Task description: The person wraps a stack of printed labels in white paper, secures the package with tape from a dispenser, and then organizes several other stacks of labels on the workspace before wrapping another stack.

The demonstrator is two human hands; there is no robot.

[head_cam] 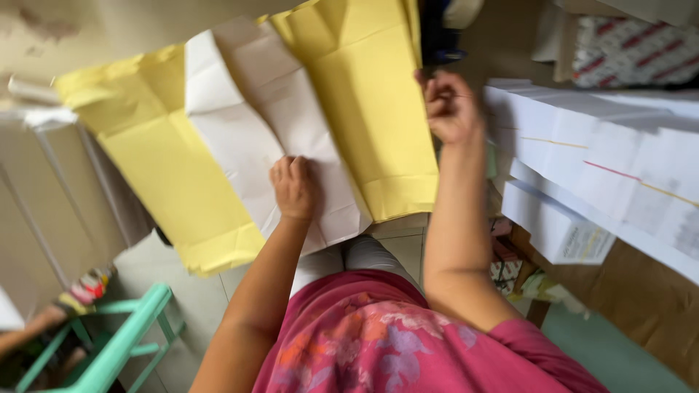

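White creased paper under left hand fingers curled, right hand loosely closed, empty, yellow paper beside.

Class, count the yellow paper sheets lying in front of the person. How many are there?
2. One yellow sheet lies left of the white sheet under the left hand; the other yellow sheet lies right of it, near the right hand. More may be hidden underneath.

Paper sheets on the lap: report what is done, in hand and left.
Done: the white sheet and the yellow sheets beside it already carry fold creases. In hand: the left hand presses flat on the white sheet, while the right hand is raised and curled by the yellow edge; motion blur hides whether it grips anything. Left: stacks of white printed paper wait at the right.
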